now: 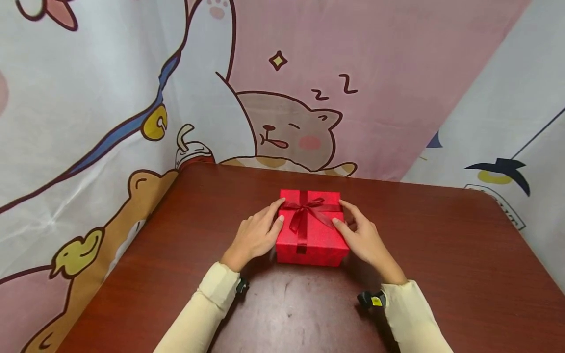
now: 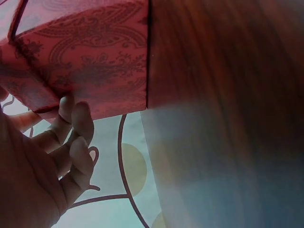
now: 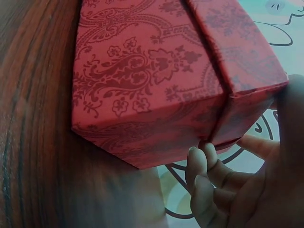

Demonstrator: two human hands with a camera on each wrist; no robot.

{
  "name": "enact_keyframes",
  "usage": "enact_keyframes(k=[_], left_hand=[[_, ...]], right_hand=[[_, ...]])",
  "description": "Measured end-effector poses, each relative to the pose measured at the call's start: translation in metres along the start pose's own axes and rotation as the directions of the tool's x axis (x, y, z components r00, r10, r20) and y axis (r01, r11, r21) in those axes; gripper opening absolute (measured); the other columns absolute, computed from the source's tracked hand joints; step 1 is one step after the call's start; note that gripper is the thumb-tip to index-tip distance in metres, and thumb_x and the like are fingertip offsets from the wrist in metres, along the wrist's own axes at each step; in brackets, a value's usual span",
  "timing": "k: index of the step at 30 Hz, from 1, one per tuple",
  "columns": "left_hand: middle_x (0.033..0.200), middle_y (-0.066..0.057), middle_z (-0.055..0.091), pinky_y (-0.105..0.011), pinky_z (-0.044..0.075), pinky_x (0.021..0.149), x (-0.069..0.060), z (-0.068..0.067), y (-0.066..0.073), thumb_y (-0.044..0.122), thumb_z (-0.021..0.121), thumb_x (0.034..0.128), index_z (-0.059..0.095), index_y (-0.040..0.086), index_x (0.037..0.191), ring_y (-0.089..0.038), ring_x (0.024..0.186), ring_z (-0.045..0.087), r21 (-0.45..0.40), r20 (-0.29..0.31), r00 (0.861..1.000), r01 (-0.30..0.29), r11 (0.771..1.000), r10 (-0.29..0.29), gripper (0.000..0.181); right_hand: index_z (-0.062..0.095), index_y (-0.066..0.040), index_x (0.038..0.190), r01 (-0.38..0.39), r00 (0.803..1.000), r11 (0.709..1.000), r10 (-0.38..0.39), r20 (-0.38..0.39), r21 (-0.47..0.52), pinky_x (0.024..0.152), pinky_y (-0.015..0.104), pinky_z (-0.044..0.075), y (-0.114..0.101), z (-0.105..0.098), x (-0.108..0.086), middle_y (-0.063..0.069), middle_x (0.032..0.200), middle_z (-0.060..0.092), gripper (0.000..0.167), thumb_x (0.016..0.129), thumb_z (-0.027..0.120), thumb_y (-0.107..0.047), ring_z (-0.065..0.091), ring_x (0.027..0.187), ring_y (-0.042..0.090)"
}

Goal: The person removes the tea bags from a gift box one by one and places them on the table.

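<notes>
L hand [image 1: 256, 234] grips red gift box [image 1: 320, 242] on its L side, fingers part-bent. R hand [image 1: 365, 239] grips box's R side, thumb nr top edge, fingers also part-bent.

Above the table [image 1: 282, 314], the head camera is looking forward and down, framing both far corners. Lower, the left wrist camera [image 1: 242, 287] and right wrist camera [image 1: 371, 299] are facing the box [image 1: 324, 241] closely; all three views are sharing it.
</notes>
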State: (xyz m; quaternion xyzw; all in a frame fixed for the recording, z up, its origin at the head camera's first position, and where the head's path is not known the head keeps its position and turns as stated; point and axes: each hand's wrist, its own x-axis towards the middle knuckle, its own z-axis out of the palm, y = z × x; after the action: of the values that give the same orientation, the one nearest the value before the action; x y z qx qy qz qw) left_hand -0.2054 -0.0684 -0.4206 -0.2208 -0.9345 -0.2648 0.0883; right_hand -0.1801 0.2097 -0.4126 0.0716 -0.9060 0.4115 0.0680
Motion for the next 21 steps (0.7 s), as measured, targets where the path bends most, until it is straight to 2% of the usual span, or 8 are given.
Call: enact_keyframes(k=[13, 21], left_hand=[[0.145, -0.003, 0.053, -0.045, 0.053, 0.071, 0.0028, 0.0006, -0.0008, 0.039, 0.044, 0.1010, 0.038, 0.025, 0.152, -0.028, 0.110, 0.065, -0.045, 0.005, 1.000, 0.005, 0.999, -0.005, 0.053], [0.146, -0.002, 0.052, -0.048, 0.053, 0.074, 0.0029, 0.0014, -0.0004, 0.039, 0.042, 0.1017, 0.037, 0.027, 0.152, -0.028, 0.114, 0.063, -0.068, -0.004, 1.000, 0.021, 0.997, -0.021, 0.052]], right_hand=[[0.048, -0.020, 0.146, -0.026, 0.999, 0.999, 0.027, -0.037, 0.037, 0.064, 0.033, 0.050, 0.0014, 0.0021, 0.0014, 0.010, 0.083, 0.064, 0.052, 0.096, 0.063, -0.027, 0.061, 0.077, 0.023], [0.049, -0.018, 0.146, -0.032, 0.999, 0.999, 0.033, -0.012, 0.037, 0.065, 0.034, 0.050, -0.0007, 0.0001, 0.0040, 0.013, 0.088, 0.066, 0.051, 0.097, 0.062, -0.029, 0.062, 0.079, 0.024]])
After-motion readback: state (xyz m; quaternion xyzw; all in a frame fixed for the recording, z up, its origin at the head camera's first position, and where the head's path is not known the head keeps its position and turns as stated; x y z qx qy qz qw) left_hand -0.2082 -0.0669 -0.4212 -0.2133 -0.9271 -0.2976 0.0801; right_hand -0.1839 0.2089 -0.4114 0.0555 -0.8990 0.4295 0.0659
